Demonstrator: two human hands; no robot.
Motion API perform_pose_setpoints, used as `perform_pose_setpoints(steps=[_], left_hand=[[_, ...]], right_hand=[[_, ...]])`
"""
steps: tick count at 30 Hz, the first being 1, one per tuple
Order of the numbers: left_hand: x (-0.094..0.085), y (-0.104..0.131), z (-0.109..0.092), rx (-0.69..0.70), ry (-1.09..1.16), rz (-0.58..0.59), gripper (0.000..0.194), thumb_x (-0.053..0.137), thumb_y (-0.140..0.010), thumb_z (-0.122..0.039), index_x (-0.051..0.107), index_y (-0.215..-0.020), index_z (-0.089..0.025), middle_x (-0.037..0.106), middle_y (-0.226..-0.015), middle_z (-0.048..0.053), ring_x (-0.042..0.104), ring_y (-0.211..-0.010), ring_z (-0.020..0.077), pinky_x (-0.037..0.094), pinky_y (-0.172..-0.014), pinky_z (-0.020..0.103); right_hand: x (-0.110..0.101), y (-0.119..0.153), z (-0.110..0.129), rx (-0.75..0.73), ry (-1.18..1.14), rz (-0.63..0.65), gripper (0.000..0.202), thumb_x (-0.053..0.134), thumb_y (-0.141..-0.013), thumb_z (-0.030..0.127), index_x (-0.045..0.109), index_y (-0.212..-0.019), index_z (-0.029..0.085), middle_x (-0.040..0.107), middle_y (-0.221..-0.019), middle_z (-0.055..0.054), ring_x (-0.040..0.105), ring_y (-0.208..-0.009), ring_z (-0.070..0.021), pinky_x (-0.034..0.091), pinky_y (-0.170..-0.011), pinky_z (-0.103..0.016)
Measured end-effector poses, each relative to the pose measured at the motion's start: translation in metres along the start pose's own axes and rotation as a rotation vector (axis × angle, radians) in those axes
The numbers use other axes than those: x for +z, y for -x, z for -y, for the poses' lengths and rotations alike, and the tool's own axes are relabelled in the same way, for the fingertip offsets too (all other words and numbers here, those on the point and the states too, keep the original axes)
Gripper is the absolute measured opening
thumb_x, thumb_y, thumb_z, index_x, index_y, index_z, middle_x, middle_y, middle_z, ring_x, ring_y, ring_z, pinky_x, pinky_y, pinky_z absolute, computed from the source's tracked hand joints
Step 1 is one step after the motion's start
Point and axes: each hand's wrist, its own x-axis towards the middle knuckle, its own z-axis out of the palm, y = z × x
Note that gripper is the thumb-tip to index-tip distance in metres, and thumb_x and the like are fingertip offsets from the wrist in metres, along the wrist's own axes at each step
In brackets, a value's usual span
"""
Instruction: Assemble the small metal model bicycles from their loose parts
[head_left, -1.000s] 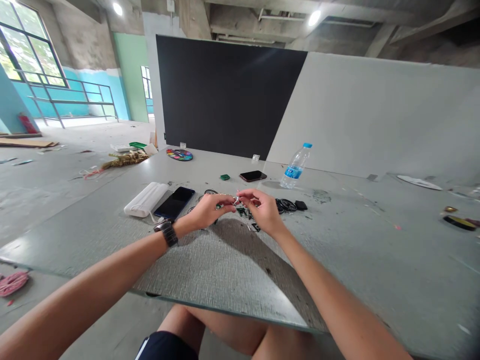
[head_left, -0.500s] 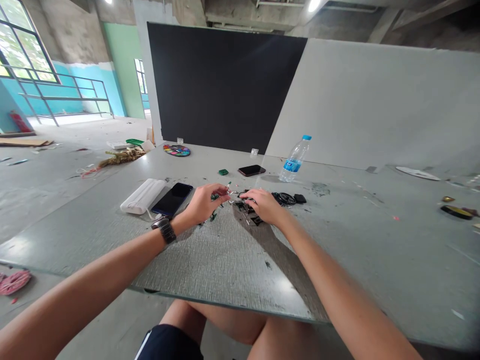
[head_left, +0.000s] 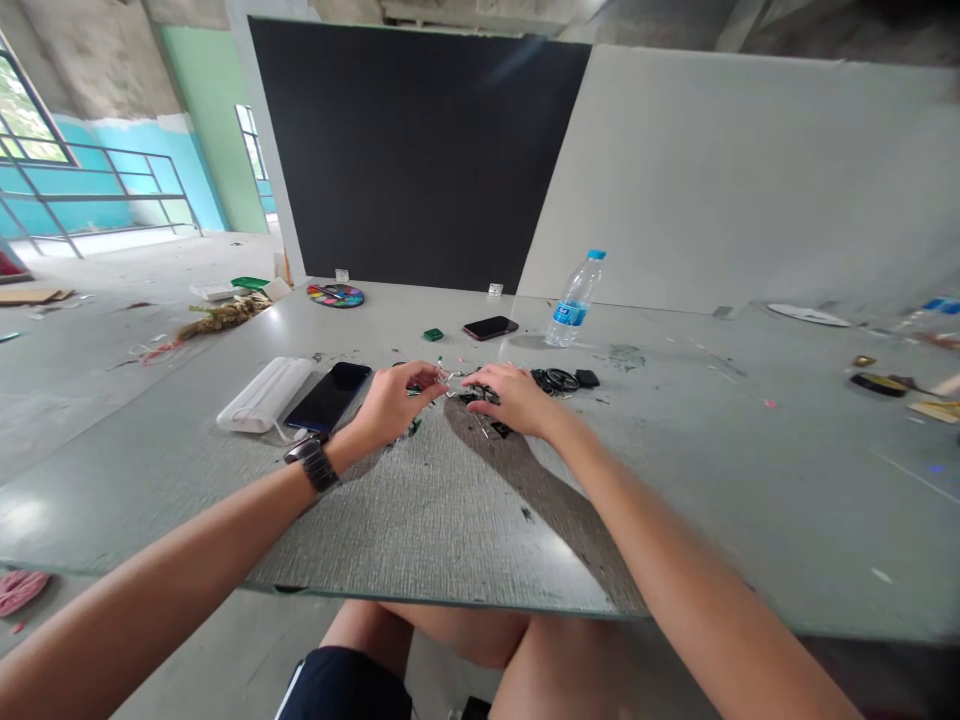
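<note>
My left hand is closed in a pinch, thumb against fingertips, at a tiny whitish piece with a bit of green by it. What this piece is, I cannot make out. Facing it, my right hand hovers low over a cluster of small black parts, its fingers curved and the thumb apart from them. Part of the cluster is hidden under that hand. Small green bits lie below my left hand. A coiled black cable is just beyond my right hand.
Left of my hands are a dark phone and a white case-like object. Farther back stand a water bottle, another phone, a green block and a colourful palette. A black-and-grey panel borders the table.
The camera view has shifted, so things sit a little further left and higher. My right thumb has parted from the fingers; my left hand keeps its pinch.
</note>
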Motion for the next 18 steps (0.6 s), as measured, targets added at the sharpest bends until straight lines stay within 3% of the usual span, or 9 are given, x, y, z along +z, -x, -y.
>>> perform_pose_setpoints(steps=[2, 5, 8, 11, 14, 18], left_hand=[[0.000, 0.000, -0.001, 0.001, -0.019, -0.007, 0.012, 0.070, -0.087, -0.031, 0.070, -0.092, -0.020, 0.076, -0.087, 0.004, 0.071, -0.080, 0.0171, 0.056, -0.076, 0.029], [-0.001, 0.000, -0.003, 0.001, -0.048, -0.015, 0.013, 0.070, -0.087, -0.032, 0.070, -0.091, -0.020, 0.076, -0.087, 0.004, 0.071, -0.079, 0.0170, 0.055, -0.075, 0.029], [-0.002, 0.001, -0.004, -0.006, -0.056, -0.009, 0.014, 0.070, -0.087, -0.033, 0.070, -0.091, -0.020, 0.076, -0.088, 0.003, 0.071, -0.080, 0.0170, 0.055, -0.076, 0.029], [-0.002, 0.001, -0.003, -0.011, -0.058, -0.003, 0.014, 0.069, -0.087, -0.033, 0.071, -0.092, -0.020, 0.077, -0.087, 0.003, 0.071, -0.080, 0.0168, 0.055, -0.076, 0.029], [-0.001, 0.002, 0.000, -0.001, -0.054, -0.011, 0.015, 0.069, -0.087, -0.035, 0.071, -0.091, -0.021, 0.077, -0.086, 0.003, 0.071, -0.079, 0.0170, 0.055, -0.076, 0.029], [-0.001, 0.002, 0.002, 0.021, -0.031, -0.020, 0.019, 0.069, -0.087, -0.040, 0.071, -0.091, -0.022, 0.077, -0.087, 0.004, 0.071, -0.080, 0.0177, 0.056, -0.076, 0.030]], right_hand=[[0.007, -0.001, 0.008, -0.053, -0.024, -0.012, 0.042, 0.059, -0.096, 0.033, 0.058, -0.138, 0.031, 0.059, -0.140, -0.008, 0.052, -0.128, -0.0282, 0.041, -0.102, -0.046], [0.009, -0.002, 0.016, -0.068, -0.039, 0.011, 0.041, 0.053, -0.098, 0.023, 0.057, -0.137, 0.032, 0.059, -0.140, -0.007, 0.050, -0.130, -0.0264, 0.040, -0.102, -0.044], [-0.004, 0.000, 0.012, -0.026, -0.047, 0.024, 0.025, 0.059, -0.095, 0.024, 0.068, -0.118, 0.028, 0.065, -0.124, -0.008, 0.057, -0.116, -0.0258, 0.042, -0.095, -0.041], [-0.019, 0.003, 0.004, -0.058, -0.071, 0.146, 0.006, 0.069, -0.089, 0.025, 0.073, -0.092, 0.027, 0.067, -0.101, -0.005, 0.059, -0.101, -0.0235, 0.043, -0.086, -0.036], [-0.023, 0.004, -0.001, -0.074, -0.093, 0.215, 0.007, 0.075, -0.084, 0.025, 0.074, -0.090, 0.028, 0.066, -0.098, -0.004, 0.058, -0.097, -0.0221, 0.041, -0.082, -0.033], [-0.016, 0.003, 0.002, -0.066, -0.124, 0.210, 0.006, 0.074, -0.085, 0.024, 0.072, -0.089, 0.027, 0.065, -0.094, -0.002, 0.058, -0.093, -0.0198, 0.039, -0.077, -0.030]])
